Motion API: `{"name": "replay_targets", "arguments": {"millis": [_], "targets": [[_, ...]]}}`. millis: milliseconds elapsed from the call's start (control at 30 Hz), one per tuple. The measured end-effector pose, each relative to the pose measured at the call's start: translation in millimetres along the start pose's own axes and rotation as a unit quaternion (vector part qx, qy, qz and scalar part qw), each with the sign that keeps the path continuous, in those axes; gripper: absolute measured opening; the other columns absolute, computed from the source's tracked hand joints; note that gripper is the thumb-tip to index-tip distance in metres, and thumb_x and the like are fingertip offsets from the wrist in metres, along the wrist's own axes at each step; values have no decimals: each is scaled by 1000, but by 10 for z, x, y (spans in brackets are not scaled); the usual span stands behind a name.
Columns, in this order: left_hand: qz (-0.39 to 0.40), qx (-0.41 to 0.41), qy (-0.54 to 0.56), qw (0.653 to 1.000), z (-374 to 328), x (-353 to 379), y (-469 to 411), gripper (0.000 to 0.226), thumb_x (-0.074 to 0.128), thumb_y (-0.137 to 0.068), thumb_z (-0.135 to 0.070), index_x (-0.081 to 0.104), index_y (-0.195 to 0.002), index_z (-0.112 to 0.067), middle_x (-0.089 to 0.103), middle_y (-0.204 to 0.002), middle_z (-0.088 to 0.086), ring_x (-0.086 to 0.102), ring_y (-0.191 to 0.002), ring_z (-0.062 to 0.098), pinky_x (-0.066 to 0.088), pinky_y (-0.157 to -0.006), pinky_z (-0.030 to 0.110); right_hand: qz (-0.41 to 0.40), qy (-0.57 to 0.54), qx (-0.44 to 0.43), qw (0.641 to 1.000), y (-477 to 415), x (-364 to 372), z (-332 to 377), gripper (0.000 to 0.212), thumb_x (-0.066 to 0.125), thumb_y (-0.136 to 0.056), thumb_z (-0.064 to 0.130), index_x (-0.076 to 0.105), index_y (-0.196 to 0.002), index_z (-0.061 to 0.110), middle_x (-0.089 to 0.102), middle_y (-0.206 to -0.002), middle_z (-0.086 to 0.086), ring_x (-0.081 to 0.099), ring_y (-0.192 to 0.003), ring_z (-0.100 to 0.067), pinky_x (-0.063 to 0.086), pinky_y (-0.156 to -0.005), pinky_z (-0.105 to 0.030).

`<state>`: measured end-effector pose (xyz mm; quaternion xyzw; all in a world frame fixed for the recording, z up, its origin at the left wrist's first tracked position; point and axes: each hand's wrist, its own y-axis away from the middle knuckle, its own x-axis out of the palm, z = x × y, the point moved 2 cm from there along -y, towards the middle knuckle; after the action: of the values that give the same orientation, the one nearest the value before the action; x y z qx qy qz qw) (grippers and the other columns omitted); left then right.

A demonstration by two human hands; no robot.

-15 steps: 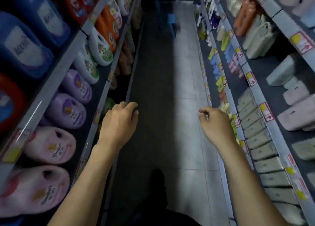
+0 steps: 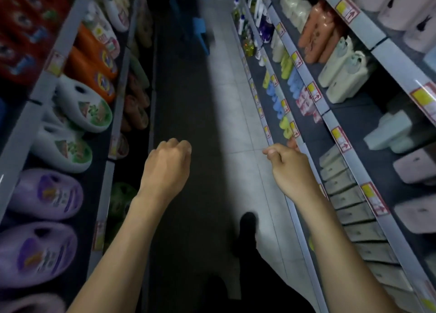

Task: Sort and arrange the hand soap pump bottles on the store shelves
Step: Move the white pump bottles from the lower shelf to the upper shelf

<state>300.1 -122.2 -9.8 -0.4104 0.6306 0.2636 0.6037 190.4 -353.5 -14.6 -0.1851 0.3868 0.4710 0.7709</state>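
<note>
- Clenched and empty, the left hand [image 2: 165, 168] reaches forward above the aisle floor [image 2: 226, 95], forearm stretched out.
- Right hand [image 2: 290, 168] curls its fingers on nothing, next to the right shelf [image 2: 309, 133].
- Pump bottles [image 2: 284, 123] stand on that shelf just beyond the right hand, untouched.

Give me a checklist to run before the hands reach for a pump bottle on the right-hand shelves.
1. Left hand free: ok, fingers curled, holding nothing.
2. Right hand free: ok, holding nothing.
3. Cream pump bottles within reach: not ok, they appear farther along the aisle, on a higher shelf.
4. Aisle floor ahead passable: ok nearby; a blue stool stands farther down.
5. Which bottles are hand soap: cannot tell, labels too blurred.
</note>
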Motion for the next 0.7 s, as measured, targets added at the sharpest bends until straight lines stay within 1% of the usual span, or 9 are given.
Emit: {"name": "replay_targets", "arguments": {"millis": [33, 100, 167, 200, 333, 533, 567, 633, 700], "targets": [[0, 2, 0, 1000, 11, 52, -206, 13, 48, -94, -13, 61, -92, -13, 57, -81, 4, 55, -71, 26, 51, -57, 43, 6, -5, 2, 1000, -208, 8, -8, 33, 36, -101, 19, 67, -112, 15, 68, -112, -8, 55, -115, -27, 46, -94, -40], [-1, 5, 5, 1000, 6, 122, -637, 16, 47, -96, -22, 61, -96, -15, 58, -84, 4, 57, -75, 26, 49, -59, 39, 10, -9, 0, 1000, -658, 26, -28, 31, 37, -100, 23, 66, -107, 14, 69, -105, -9, 59, -104, -29, 49, -89, -42], [2, 12, 3, 1000, -7, 158, -1089, 19, 46, -96, -28, 61, -100, -17, 59, -87, 4, 58, -78, 26, 48, -61, 38, 19, -15, -3, 1000, -1132, 28, -22, 27, 40, -99, 27, 65, -101, 15, 67, -96, -10, 60, -93, -30, 50, -82, -42], [6, 12, -1, 1000, -9, 157, -1321, 20, 46, -96, -29, 61, -100, -17, 59, -87, 4, 58, -78, 25, 48, -61, 38, 27, -18, -5, 999, -1372, 16, 3, 26, 42, -99, 28, 64, -101, 15, 66, -96, -9, 60, -92, -30, 50, -81, -41], [2, -2, -18, 1000, 67, 90, -2192, 21, 45, -96, -30, 62, -101, -19, 58, -88, 3, 57, -79, 25, 47, -62, 37, 52, -21, -27, 998, -2299, -52, 214, 25, 42, -99, 29, 62, -106, 16, 66, -103, -8, 60, -96, -28, 50, -82, -38], [0, -37, -23, 999, 434, 72, -3196, 22, 44, -96, -30, 62, -102, -18, 59, -91, 4, 57, -84, 26, 49, -66, 40, 65, 2, -72, 995, -3485, 26, 616, 27, 38, -101, 30, 61, -109, 18, 65, -105, -6, 60, -97, -25, 46, -78, -32], [-1, -45, -22, 999, 518, 97, -3338, 23, 43, -96, -30, 62, -102, -18, 59, -92, 4, 57, -85, 27, 49, -66, 40, 71, 7, -80, 994, -3644, 63, 677, 30, 35, -102, 29, 61, -112, 17, 65, -108, -7, 59, -100, -26, 46, -80, -31], [-3, -55, -21, 998, 721, 188, -3702, 23, 44, -96, -29, 62, -103, -17, 59, -92, 4, 57, -85, 27, 48, -65, 39, 77, 2, -91, 993, -4063, 190, 811, 35, 31, -103, 27, 60, -117, 14, 64, -114, -10, 58, -106, -27, 47, -90, -36], [-5, -54, -16, 998, 930, 295, -4099, 23, 45, -96, -29, 62, -103, -17, 59, -91, 5, 57, -85, 28, 49, -65, 40, 76, 6, -102, 992, -4506, 340, 960, 35, 30, -103, 26, 59, -117, 14, 62, -114, -11, 58, -107, -28, 47, -92, -37]]}}
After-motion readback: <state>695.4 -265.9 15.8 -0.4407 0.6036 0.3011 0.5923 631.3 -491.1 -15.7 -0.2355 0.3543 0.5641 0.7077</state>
